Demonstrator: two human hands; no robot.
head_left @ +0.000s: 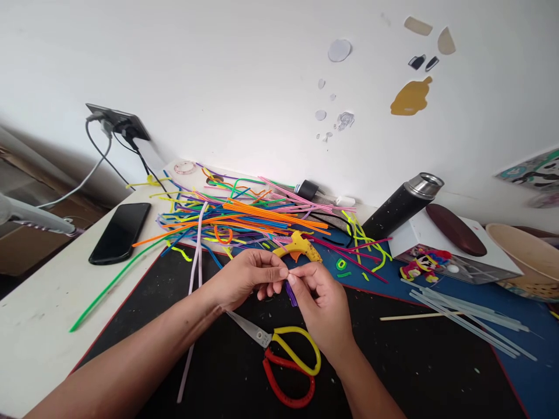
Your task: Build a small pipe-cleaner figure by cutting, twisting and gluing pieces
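Head view: your left hand (248,276) and right hand (325,302) pinch, contents unclear, a purple fuzzy stem (291,295) nearer the right, pointing towards the tabletop's (35,326) near edge.

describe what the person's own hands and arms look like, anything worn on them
Both the left hand and the right hand are bare, with no gloves. No ring shows, though some fingers are partly hidden. The left forearm and right forearm have no sleeve, watch or bracelet on the parts in view.
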